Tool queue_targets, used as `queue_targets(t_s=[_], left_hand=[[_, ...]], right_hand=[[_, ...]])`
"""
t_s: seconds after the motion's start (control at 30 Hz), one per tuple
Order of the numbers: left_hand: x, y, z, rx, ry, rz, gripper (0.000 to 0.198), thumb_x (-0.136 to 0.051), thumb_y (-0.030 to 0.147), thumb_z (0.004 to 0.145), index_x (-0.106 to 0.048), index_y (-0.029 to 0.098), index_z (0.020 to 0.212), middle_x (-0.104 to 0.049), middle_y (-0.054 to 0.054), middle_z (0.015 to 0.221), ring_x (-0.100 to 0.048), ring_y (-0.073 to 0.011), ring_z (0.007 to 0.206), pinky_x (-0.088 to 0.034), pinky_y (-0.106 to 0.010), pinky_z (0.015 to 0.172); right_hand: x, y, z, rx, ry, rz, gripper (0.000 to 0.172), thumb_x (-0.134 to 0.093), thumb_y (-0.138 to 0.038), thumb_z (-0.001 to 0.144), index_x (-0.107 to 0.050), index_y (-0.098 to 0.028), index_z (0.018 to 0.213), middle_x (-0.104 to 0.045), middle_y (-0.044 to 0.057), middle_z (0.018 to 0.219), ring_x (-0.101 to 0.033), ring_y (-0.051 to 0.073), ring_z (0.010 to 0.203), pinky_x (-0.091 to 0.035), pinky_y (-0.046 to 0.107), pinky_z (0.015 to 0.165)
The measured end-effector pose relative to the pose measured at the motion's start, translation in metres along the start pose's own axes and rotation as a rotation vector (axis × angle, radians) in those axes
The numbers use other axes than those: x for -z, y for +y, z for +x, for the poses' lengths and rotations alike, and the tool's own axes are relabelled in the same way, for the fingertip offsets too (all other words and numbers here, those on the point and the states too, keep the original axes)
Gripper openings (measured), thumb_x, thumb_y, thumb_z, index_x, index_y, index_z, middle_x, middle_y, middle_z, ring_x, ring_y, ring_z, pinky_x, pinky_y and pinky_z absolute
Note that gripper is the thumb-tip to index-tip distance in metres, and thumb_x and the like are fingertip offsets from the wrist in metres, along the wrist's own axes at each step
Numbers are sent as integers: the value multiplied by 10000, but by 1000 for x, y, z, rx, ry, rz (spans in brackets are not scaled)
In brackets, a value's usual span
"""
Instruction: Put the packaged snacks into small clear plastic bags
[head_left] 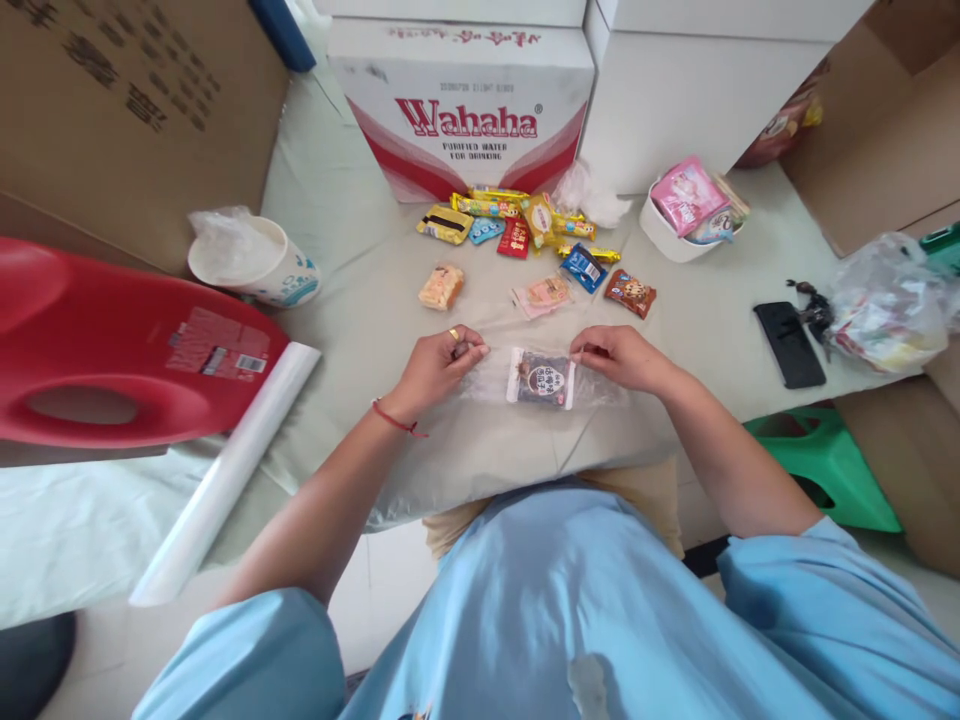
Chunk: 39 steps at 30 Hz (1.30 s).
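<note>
A clear plastic bag (480, 385) lies flat at the front of the cloth-covered table, with a small dark snack packet (543, 380) with white ends on or inside it; I cannot tell which. My left hand (448, 366) pinches the bag's left part between thumb and fingers. At the other side, my right hand (613, 356) is closed on the plastic by the packet's upper right corner. Just beyond are an orange-and-cream snack packet (442, 287), a pink packet (543, 294), a blue packet (583, 268) and a brown cookie packet (631, 292).
Several yellow snack sticks (486, 207) lie before a Wahaha carton (472, 110). A white tub (667, 235) of packets, a phone (790, 345) and a stuffed plastic bag (885, 310) stand right. Left are a paper bucket (289, 265), red jug (150, 345) and plastic film roll (225, 480).
</note>
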<state>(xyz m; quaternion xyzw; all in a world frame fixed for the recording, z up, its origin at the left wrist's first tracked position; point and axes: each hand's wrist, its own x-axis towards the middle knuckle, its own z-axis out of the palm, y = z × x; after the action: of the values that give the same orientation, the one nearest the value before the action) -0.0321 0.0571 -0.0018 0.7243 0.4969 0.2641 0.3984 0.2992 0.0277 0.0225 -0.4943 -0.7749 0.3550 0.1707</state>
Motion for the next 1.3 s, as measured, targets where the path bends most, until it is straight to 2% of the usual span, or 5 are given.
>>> queue_targets(t_s=[0.3,0.6,0.83,1.1,1.3], left_hand=[[-11,-16,12,-11,99,127,365,-555,478,969,-687,178,1128,-593,30,717,-529,-134,626,-431,-272,649],[6,30,-38,-157,770,461,251,-517,321,1044,-700,206,1172,-641,-131,1122,-613,-292,1143,-496,-495,998],[-69,61,-44,-231,51,593,396,-416,246,1061,-699,243,1339,-748,-112,1319,-657,-286,1086,-469,-457,868],[-81,62,-34,-174,-64,804,369,-430,237,1073,-683,230,1343,-732,-104,1354,-623,-296,1054,-463,-453,821],[-83,74,-35,-114,-150,877,360,-409,179,1079,-651,197,1344,-700,-116,1353,-623,-262,1109,-475,-398,833]], right_hand=[[-10,7,22,-45,85,-348,323,-524,-165,922,-770,-165,1131,-695,132,1066,-623,278,987,-493,393,890],[-43,-21,38,125,-28,-284,334,-542,-240,1026,-782,-209,1256,-712,132,1153,-620,275,1083,-475,405,997],[-35,-14,45,138,-52,-269,301,-558,-215,1013,-798,-188,1193,-768,114,1111,-659,266,1056,-456,409,1013],[-21,-12,107,-47,72,-506,460,-655,-342,969,-684,-128,1375,-666,199,1371,-549,354,1250,-425,455,1050],[-14,-10,132,-70,-87,-350,270,-713,-237,892,-769,-173,1147,-751,47,941,-632,206,897,-414,310,902]])
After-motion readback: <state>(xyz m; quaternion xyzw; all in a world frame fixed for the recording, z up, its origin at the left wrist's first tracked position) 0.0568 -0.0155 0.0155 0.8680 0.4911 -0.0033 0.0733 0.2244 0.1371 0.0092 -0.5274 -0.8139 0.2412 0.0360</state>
